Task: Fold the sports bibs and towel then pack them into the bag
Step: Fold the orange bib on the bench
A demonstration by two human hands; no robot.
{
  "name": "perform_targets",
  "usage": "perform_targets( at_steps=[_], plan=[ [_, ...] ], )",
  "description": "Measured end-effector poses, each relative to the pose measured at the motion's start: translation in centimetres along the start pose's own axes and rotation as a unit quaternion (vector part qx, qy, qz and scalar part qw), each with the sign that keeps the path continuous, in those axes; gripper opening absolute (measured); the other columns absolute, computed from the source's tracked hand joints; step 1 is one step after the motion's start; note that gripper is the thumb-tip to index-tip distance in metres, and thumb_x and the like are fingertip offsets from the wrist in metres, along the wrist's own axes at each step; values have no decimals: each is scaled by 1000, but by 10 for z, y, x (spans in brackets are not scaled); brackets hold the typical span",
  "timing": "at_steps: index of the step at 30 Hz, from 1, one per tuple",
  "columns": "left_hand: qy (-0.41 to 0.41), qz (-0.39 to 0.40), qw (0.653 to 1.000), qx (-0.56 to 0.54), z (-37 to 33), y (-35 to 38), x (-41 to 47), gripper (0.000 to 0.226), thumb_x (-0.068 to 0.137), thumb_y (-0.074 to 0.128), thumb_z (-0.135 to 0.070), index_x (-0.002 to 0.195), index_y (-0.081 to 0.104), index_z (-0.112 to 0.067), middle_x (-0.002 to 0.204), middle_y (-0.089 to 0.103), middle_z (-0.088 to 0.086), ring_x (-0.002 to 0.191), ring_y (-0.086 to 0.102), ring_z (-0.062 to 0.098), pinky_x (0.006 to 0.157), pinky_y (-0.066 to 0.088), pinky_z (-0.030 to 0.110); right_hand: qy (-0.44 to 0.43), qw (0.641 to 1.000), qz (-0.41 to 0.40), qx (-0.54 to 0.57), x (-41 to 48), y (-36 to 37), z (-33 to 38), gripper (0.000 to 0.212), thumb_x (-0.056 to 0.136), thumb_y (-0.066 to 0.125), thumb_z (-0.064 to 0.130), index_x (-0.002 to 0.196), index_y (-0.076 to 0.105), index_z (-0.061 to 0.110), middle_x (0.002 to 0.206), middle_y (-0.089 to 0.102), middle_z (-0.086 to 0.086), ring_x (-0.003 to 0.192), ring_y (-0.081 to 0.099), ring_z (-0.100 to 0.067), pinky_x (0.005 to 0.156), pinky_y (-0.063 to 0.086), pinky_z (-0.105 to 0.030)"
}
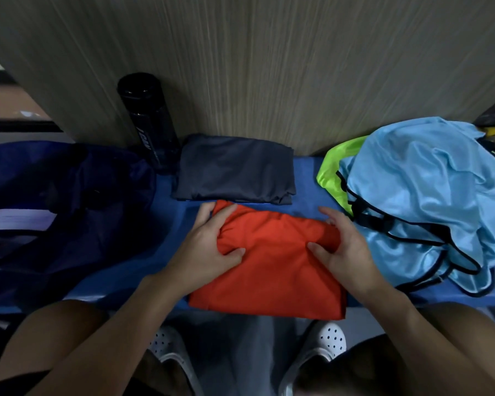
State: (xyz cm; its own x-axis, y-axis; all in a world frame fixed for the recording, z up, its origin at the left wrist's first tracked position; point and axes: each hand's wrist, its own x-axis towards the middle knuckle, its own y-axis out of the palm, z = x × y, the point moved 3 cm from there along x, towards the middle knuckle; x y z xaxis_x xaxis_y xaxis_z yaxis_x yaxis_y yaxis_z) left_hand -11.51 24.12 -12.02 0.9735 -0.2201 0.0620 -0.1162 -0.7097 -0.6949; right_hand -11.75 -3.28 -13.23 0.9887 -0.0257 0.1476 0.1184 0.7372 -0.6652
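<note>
Surface: smooth blue bench [166,224] against a wall panel of streaked grey-brown wood grain [269,81]; grey floor [240,338] below. We see the flat folded orange matte bib [269,275] at the bench's front edge, centre. Left hand [209,247] grips its left end, fabric bunched between thumb and curled fingers. Right hand [343,247] pinches the right end, thumb on top, fingers curled over the far corner. Just behind it: folded dark grey soft cloth [235,167], rectangular. Right: crumpled glossy light blue bib [426,181] with black trim, piled on a neon green bib [335,170]. Left: slack navy fabric bag [83,195]; tall black cylindrical bottle [149,124] upright at the wall.
</note>
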Motion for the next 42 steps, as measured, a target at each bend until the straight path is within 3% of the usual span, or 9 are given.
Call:
perform_targets(
  at_steps=[8, 12, 16, 19, 24, 26, 31, 35, 42],
  plan=[
    [2, 55, 998, -13, -2, -9, -7, 98, 73, 85, -29, 153, 30, -32, 140, 21, -21, 123, 30, -20, 94, 25, -6, 12, 999, 42, -26, -6, -10, 6, 74, 77, 81, 26, 136, 40, 41, 109, 64, 2, 102, 62, -23, 90, 50, -37],
    [7, 34, 999, -24, -6, -17, -5, 97, 72, 87, -25, 152, 32, -29, 138, 20, -22, 121, 27, -25, 95, 23, -7, -13, 998, -10, 54, -5, -12, 16, 68, 82, 76, 17, 131, 40, 48, 102, 60, 24, 88, 60, 4, 83, 49, -17],
    [23, 3, 999, -27, -12, -49, 19, 98, 69, 89, -27, 151, 36, -26, 139, 21, -15, 123, 30, -15, 98, 18, -6, -49, 992, -52, 102, 20, -16, 37, 74, 82, 75, 6, 144, 38, 26, 125, 50, 27, 113, 52, 10, 97, 38, -9],
    [44, -23, 999, -6, -17, -80, 52, 100, 63, 86, -38, 149, 38, -25, 138, 21, -8, 127, 27, -6, 100, 17, -6, -74, 986, -72, 128, 54, -25, 62, 74, 81, 74, -2, 142, 37, 16, 117, 46, 25, 96, 51, 21, 85, 37, 0],
    [53, -117, 992, 10, -12, -119, 107, 94, 71, 88, -24, 150, 38, -18, 143, 24, 2, 130, 29, 3, 101, 16, -5, -81, 975, -111, 172, 136, -14, 81, 76, 81, 76, 3, 142, 32, 16, 95, 58, 0, 76, 58, 3, 77, 49, -19],
    [65, -150, 986, 31, -8, -118, 114, 83, 79, 81, -20, 150, 37, -14, 150, 23, 6, 133, 28, 3, 107, 16, 0, -54, 981, -69, 171, 161, 9, 75, 83, 80, 78, 10, 145, 27, 16, 109, 59, 0, 92, 60, -2, 92, 51, -30],
    [93, -194, 959, 187, -6, -73, 107, 58, 92, 48, -39, 143, 49, -12, 150, 45, 8, 141, 39, 20, 118, 30, 42, 0, 997, 17, 73, 174, 42, 41, 83, 73, 72, 48, 144, 32, 32, 137, 50, -3, 124, 51, -20, 109, 40, -44],
    [57, -113, 948, 291, 15, -50, 106, 69, 94, 24, -59, 150, 41, -23, 161, 29, 5, 151, 16, 15, 123, 14, 43, -86, 992, -42, -82, 158, 42, 49, 67, 88, 46, 56, 143, 44, 17, 150, 37, -12, 141, 33, -30, 116, 27, -46],
    [21, -77, 941, 328, 34, -46, 107, 72, 91, 21, -66, 153, 32, -32, 165, 17, 6, 152, 11, 19, 123, 16, 46, -87, 955, 151, -239, 135, 74, 54, 83, 79, -1, 74, 154, 8, 41, 164, -9, 10, 148, -17, -8, 121, -6, -47]
  ],
)
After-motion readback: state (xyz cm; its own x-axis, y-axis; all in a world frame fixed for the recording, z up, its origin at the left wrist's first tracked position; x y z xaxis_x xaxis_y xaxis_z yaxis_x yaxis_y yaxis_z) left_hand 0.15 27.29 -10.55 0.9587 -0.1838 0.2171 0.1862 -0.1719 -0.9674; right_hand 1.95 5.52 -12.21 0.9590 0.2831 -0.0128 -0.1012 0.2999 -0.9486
